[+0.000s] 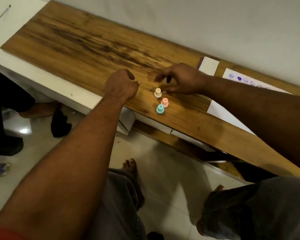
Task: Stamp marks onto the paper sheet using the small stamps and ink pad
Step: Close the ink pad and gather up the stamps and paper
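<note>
Your left hand (120, 87) sits balled in a fist at the front edge of the wood-grain desktop (80, 40), nothing visible in its grip, while your right hand (180, 78) hangs loosely spread and holding nothing, just over the white stamp (157, 93). The pink stamp (164, 102) and teal stamp (160, 109) stand upright beside it. The paper sheet (222, 113) lies to the right, blue marks at its far edge, partly hidden by your forearm. The desktop runs along a plain white wall (197, 23) above a glossy tiled floor (163, 161).
</note>
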The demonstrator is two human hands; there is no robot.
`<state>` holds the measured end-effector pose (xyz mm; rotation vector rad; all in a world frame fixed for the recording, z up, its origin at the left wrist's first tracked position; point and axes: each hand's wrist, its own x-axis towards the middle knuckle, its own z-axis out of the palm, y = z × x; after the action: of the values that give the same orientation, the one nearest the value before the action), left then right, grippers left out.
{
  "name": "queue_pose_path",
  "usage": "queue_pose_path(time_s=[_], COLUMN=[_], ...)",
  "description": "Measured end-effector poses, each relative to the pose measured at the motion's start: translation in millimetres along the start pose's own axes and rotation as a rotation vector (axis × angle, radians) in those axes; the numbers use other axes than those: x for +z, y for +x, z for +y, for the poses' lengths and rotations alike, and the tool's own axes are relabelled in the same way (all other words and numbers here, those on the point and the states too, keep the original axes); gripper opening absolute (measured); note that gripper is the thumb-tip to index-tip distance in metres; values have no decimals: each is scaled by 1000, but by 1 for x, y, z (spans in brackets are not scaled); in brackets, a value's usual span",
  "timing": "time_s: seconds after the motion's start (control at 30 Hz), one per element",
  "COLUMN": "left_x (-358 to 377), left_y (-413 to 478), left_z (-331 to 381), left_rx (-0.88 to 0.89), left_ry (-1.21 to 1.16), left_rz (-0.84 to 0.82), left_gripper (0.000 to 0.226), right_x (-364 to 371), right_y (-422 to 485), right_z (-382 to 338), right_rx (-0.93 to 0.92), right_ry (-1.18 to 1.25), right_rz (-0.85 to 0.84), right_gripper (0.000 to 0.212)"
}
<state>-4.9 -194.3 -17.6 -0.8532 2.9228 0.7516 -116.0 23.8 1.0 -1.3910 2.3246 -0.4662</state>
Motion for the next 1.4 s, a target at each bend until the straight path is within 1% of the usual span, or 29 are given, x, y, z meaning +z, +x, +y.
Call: queue_pose_path(time_s=[0.1, 0.2, 0.27, 0.37, 0.47, 0.53, 0.63, 0.77, 1.03, 1.2, 1.27, 1.33, 1.4], left_x=[1, 1, 1, 2, 6, 8, 10, 12, 16, 19, 20, 20, 21], left_y=[0, 2, 4, 4, 4, 4, 7, 10, 13, 16, 16, 17, 17], left_z=[0, 2, 3, 8, 15, 19, 19, 18, 21, 21, 21, 21, 20], left_rx=[-27, -38, -41, -48, -46, -53, -51, -61, -68, -58, -58, -54, -50], left_ry=[96, 120, 115, 99, 108, 127, 115, 72, 55, 64, 76, 81, 84], left_rz=[-91, -100, -104, -119, -125, -119, -123, -122, -162, -160, -166, -168, -163], left_gripper=[41, 36, 32, 29, 31, 32, 31, 27, 32, 31, 32, 32, 31], right_x=[7, 11, 12, 5, -7, -16, -28, -39, -43, -44, -44, -44, -44], right_y=[16, 24, 29, 34, 35, 34, 32, 18, 2, 1, 1, 0, -4], right_z=[-11, -17, -16, -6, 17, 34, 60, 88, 94, 94, 95, 97, 97], right_rx=[-12, -28, -6, 125, 307, 433, 572, 680, 675, 697, 703, 700, 695], right_ry=[-14, -27, -56, -87, -115, -122, -208, -239, -233, -198, -171, -133, -69], right_rz=[-45, -70, -56, 67, 245, 337, 404, 481, 452, 433, 409, 406, 465], right_gripper=[36, 27, 25, 27, 33, 33, 32, 32, 35, 35, 40, 52, 60])
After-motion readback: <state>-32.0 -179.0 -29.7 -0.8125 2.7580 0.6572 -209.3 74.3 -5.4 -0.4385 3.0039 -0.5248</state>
